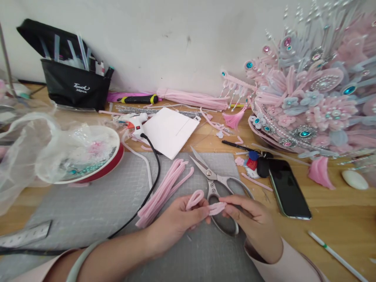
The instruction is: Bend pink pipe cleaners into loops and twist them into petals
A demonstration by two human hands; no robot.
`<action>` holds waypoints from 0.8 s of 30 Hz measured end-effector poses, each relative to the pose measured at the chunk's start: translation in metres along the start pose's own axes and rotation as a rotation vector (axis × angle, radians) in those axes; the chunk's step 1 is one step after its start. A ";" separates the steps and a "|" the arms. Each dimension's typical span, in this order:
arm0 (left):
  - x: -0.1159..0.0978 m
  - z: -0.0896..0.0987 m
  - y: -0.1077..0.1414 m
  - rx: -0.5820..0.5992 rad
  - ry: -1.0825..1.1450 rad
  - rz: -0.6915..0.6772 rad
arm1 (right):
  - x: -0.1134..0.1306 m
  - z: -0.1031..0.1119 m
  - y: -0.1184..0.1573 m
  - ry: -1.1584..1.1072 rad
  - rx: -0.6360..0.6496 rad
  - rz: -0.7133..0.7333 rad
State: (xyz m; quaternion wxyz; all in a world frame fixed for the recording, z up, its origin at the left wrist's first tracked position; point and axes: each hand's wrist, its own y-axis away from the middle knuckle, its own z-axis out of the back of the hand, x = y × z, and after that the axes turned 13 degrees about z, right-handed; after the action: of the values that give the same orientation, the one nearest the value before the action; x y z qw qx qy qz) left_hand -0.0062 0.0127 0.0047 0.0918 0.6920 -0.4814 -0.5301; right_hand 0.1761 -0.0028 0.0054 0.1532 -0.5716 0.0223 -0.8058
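Note:
My left hand pinches a looped piece of pink pipe cleaner, one loop standing up above the fingers. My right hand has its thumb and fingertips closed on the other end of this piece, just to the right. Behind and partly beneath my hands, metal scissors lie on the grey cutting mat with their blades slightly apart. A bundle of pink pipe cleaners rests on the mat left of the scissors, close to my left hand.
A white glue gun trails a black cable across the mat. Beside it is white card. At left stand a red-rimmed bowl and black pouch; at right, a phone and decorated pink headpiece.

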 end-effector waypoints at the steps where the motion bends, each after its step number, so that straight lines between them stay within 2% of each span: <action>1: 0.000 0.000 0.000 -0.004 -0.013 -0.006 | 0.001 0.000 0.000 -0.024 0.009 -0.030; 6: -0.001 -0.001 0.000 -0.049 -0.161 -0.092 | 0.006 -0.002 0.000 -0.073 -0.026 -0.135; 13: -0.003 0.001 0.005 -0.221 -0.529 -0.273 | 0.005 -0.004 0.003 -0.113 0.000 -0.212; 15: -0.002 0.002 0.005 -0.238 -0.524 -0.274 | 0.004 -0.004 0.003 -0.122 -0.004 -0.190; 18: -0.001 0.001 0.004 -0.186 -0.439 -0.235 | 0.005 -0.004 0.002 -0.099 -0.021 -0.110; 22: 0.001 -0.001 0.004 -0.107 -0.379 -0.224 | 0.009 -0.002 0.001 0.044 -0.031 0.018; 24: 0.001 -0.002 0.004 -0.120 -0.368 -0.227 | 0.010 -0.001 0.000 0.102 -0.008 0.055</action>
State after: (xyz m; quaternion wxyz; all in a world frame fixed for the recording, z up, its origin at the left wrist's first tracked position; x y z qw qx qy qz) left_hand -0.0069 0.0094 0.0077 -0.0168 0.6267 -0.3767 -0.6820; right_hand 0.1722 -0.0056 0.0146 0.1719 -0.5297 0.0491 -0.8291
